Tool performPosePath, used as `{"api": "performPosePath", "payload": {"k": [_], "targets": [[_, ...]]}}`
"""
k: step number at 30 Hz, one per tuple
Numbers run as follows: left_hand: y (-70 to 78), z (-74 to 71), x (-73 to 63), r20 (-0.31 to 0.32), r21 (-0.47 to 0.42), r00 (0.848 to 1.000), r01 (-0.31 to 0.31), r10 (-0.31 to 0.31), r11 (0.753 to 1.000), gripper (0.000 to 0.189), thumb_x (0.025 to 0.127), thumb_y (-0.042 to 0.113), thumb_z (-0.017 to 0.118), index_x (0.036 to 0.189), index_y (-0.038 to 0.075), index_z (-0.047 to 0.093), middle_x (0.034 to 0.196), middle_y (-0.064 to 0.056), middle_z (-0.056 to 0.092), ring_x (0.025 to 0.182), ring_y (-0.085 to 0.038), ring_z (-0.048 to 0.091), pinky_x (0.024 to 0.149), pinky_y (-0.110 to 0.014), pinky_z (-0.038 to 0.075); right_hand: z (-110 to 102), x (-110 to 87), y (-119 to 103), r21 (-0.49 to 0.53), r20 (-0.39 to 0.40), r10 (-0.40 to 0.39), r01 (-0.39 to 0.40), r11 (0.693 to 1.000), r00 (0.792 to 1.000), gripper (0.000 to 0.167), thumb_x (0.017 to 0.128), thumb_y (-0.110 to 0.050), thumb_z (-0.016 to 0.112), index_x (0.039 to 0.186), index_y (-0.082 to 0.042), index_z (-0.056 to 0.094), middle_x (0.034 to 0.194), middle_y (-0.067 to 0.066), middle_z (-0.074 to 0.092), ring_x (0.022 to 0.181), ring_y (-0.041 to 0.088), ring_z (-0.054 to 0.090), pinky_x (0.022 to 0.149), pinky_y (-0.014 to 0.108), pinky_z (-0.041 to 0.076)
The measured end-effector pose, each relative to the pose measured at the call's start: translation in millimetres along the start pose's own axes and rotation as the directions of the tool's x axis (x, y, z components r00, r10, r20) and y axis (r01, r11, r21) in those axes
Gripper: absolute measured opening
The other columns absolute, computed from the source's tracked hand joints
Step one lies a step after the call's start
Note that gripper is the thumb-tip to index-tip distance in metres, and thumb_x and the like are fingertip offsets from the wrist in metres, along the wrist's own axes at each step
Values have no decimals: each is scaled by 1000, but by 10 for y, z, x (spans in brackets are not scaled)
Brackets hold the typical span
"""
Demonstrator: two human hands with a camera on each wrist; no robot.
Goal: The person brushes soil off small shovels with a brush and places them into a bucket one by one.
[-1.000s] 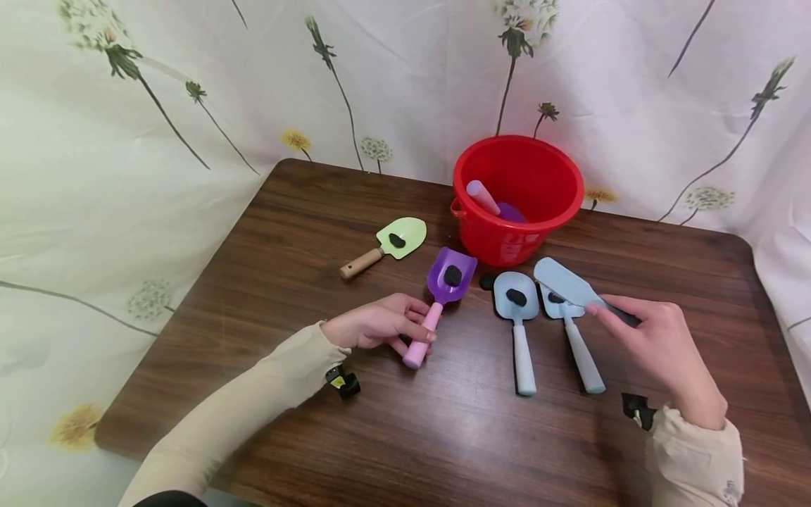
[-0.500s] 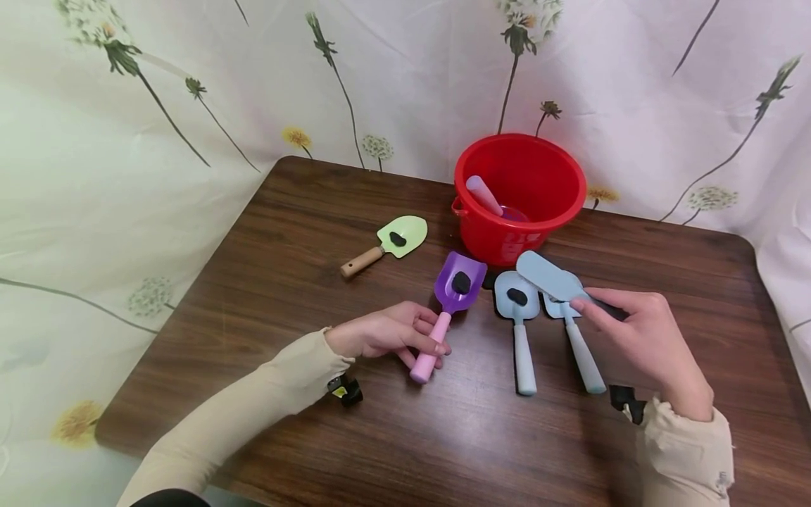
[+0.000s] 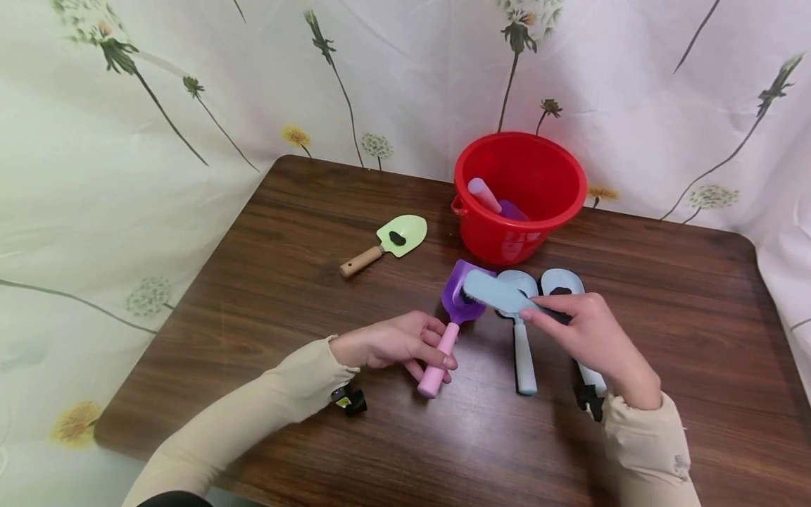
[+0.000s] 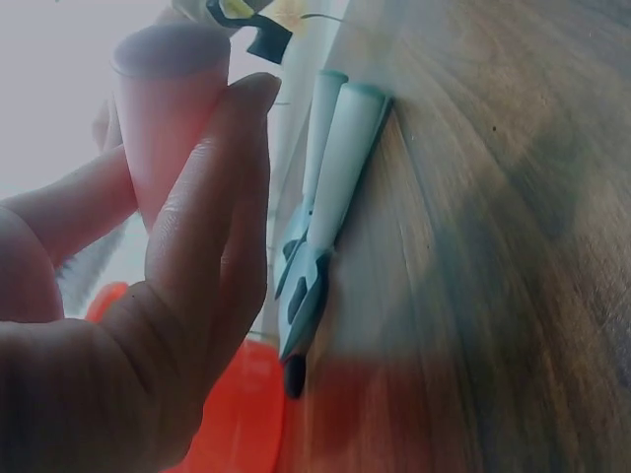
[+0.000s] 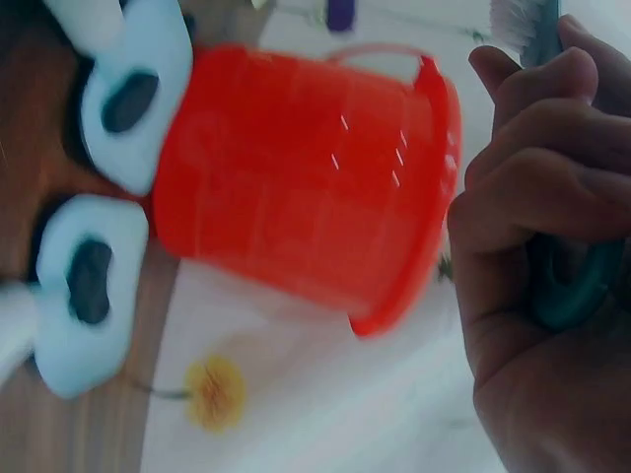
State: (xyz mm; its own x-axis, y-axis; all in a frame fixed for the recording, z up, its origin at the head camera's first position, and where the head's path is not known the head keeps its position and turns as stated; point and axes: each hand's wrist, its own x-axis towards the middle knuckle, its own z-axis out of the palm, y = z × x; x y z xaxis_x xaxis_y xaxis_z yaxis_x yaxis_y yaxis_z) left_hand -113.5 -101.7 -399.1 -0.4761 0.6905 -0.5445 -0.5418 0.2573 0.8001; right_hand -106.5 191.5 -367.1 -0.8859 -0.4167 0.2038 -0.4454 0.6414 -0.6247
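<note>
My left hand grips the pink handle of a purple toy shovel, whose scoop holds a dark stone. A light-blue brush is pinched in my right hand. Its flat head reaches over the purple scoop and partly covers the stone; whether the bristles touch it cannot be seen. Pale bristles show in the right wrist view. Beneath the brush lies a light-blue shovel. Beside it, a second light-blue shovel is partly behind my right hand and bears a dark stone.
Behind the shovels stands a red bucket with a pink-handled purple tool inside. Left of it lies a green trowel with a wooden handle and a dark stone on its blade. A floral cloth hangs behind the brown table.
My right hand has carried the brush left, from above the right-hand blue shovel to the purple scoop. My left hand has shifted the purple shovel slightly right and towards me.
</note>
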Motion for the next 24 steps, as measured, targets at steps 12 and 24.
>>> {"api": "performPosePath", "payload": {"k": [12,24], "targets": [[-5,48,-33,6,-15,1000,-13,13,1000,49,89,0,63,130,-12,39,117,-29,61,83,-20,70,74,-44,60,259,99,-24,29,214,45,-53,998,976,29,87,-30,72,110,-12,74,65,-6,65,52,5,47,52,19,44],[-53,78,-53,-25,23,999,-24,24,999,29,86,-1,65,108,0,46,105,-22,66,81,-21,70,70,-43,60,326,147,-15,4,248,40,-43,999,968,28,88,-29,71,110,-12,74,62,-8,61,52,4,46,51,19,43]]}}
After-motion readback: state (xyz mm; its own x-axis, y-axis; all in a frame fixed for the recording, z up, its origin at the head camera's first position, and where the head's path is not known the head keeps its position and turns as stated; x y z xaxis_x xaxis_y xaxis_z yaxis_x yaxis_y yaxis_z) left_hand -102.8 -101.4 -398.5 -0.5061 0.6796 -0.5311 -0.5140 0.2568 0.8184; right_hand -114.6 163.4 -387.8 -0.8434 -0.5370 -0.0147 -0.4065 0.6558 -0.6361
